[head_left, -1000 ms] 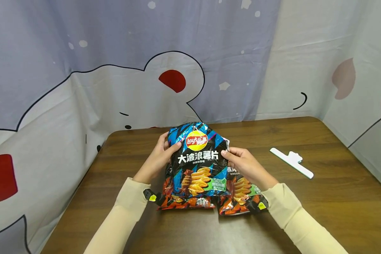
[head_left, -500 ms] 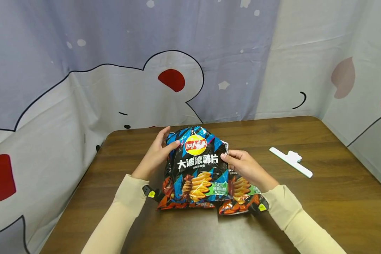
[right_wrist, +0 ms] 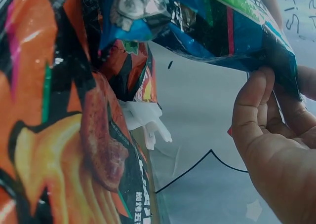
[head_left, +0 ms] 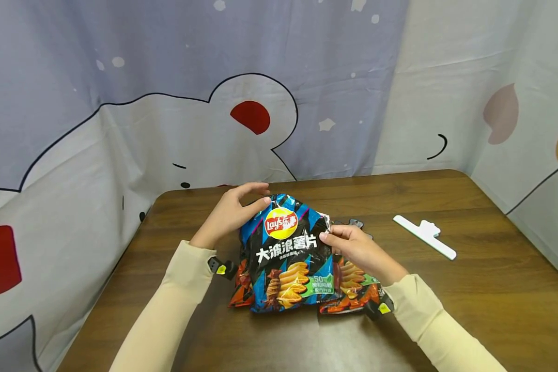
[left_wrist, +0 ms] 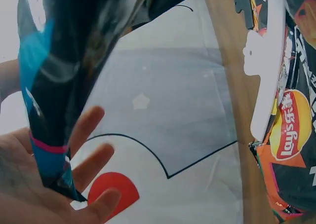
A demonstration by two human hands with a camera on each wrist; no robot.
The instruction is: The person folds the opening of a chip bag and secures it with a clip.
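Note:
A blue and black Lay's chip bag (head_left: 290,253) is held tilted in front of two orange and black chip bags. My right hand (head_left: 362,253) pinches its upper right corner between thumb and fingers. At its upper left corner is my left hand (head_left: 225,217), fingers extended; in the left wrist view the bag's corner (left_wrist: 54,169) lies against the palm and the fingers are spread. Partly hidden behind are the left orange bag (head_left: 241,292) and the right orange bag (head_left: 351,302). A white sealing clip (left_wrist: 266,81) spans the top of an orange bag in the left wrist view.
Another white sealing clip (head_left: 425,236) lies on the wooden table (head_left: 488,289) at the right. A dark clip part (head_left: 355,223) shows just behind my right hand. A patterned curtain (head_left: 344,103) hangs along the table's far edge.
The blue bag has come down and nearer, covering more of the left orange bag. My left fingers have straightened from their hold on its corner; my right hand keeps its pinch.

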